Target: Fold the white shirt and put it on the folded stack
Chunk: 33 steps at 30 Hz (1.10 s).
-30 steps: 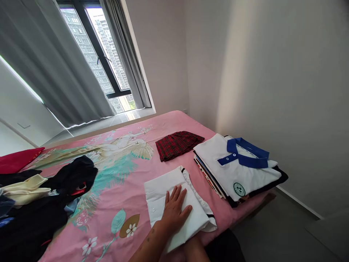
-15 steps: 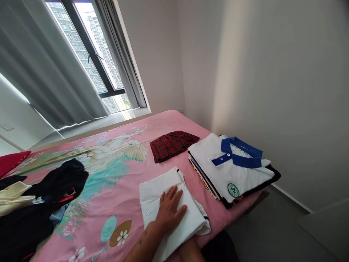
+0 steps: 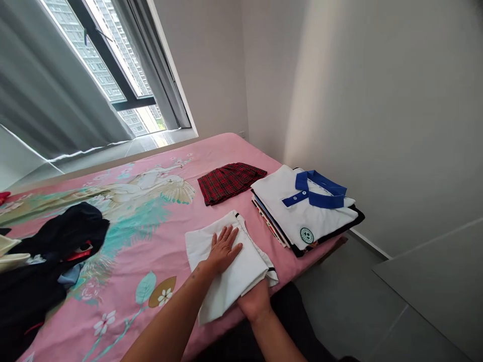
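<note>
A folded white shirt with black trim lies on the bed near its front edge. My left hand rests flat on top of it, fingers spread. From the near side, my right hand reaches beneath the shirt, palm upward; its fingers are hidden under the cloth. Just to the right stands a stack of folded clothes, topped by a white polo shirt with a blue collar and a round green badge. Beyond the white shirt lies a folded red plaid skirt.
Dark clothes lie in a loose heap at the left, with cream and light-blue pieces among them. A pink floral sheet covers the bed. Walls rise behind and at the right, and grey floor shows beside the bed.
My right hand, mostly hidden below the shirt before, now shows at its near edge, reaching under. My left hand stays flat on top. The view has shifted, showing more floor.
</note>
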Available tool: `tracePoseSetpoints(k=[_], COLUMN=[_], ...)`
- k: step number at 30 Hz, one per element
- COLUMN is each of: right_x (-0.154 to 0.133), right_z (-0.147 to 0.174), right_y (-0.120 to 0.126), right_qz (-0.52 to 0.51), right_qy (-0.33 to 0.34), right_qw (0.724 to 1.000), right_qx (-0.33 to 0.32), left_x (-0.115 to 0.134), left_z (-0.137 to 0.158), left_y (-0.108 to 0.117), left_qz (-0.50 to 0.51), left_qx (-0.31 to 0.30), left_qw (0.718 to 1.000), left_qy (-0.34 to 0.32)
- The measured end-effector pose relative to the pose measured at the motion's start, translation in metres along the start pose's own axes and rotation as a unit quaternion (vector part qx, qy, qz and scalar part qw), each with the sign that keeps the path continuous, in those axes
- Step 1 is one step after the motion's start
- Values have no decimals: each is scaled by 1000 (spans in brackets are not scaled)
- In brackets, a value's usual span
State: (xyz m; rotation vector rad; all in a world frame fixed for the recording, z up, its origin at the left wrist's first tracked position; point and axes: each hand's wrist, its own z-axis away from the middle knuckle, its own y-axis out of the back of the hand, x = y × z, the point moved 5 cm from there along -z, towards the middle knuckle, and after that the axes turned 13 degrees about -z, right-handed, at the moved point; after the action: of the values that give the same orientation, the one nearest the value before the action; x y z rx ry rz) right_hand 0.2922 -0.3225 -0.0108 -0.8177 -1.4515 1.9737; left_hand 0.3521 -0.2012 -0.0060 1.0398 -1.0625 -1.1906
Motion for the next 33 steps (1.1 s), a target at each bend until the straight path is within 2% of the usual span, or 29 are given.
tracePoseSetpoints(k=[2, 4, 8, 14, 17, 21, 24, 26, 28, 30, 33], right_x=[-5, -13, -25, -13, -4, 8, 16, 20, 24, 25, 18], right_z=[25, 50, 77, 64, 54, 44, 36, 30, 28, 34, 55], right_y=[6, 13, 27, 32, 31, 25, 18, 15, 19, 31, 49], right_qz=[-52, -72, -46, 44, 94, 89, 45, 5, -8, 34, 203], right_qy=[-50, -91, -95, -57, -32, -16, -5, -4, -41, -100, -199], right_qw=[997, 993, 994, 984, 973, 969, 969, 974, 976, 970, 938], right_qx=[-25, -23, 23, 160, 206, 229, 242, 226, 213, 220, 197], left_x=[3, 6, 9, 11, 12, 16, 21, 23, 24, 24, 25], left_z=[1, 3, 4, 3, 5, 11, 15, 17, 17, 17, 17], left_y=[-1, -2, -3, 4, 8, 9, 10, 9, 8, 4, -2], left_qz=[-22, -40, -50, -42, -36, -25, -28, -30, -32, -36, -38], left_qx=[6, 14, 24, -4, -12, -4, 10, 17, 21, 30, 51], left_qw=[1000, 999, 998, 999, 999, 1000, 1000, 999, 999, 999, 998], left_qy=[-8, -8, -2, -9, -7, -4, -8, -3, 3, 6, 15])
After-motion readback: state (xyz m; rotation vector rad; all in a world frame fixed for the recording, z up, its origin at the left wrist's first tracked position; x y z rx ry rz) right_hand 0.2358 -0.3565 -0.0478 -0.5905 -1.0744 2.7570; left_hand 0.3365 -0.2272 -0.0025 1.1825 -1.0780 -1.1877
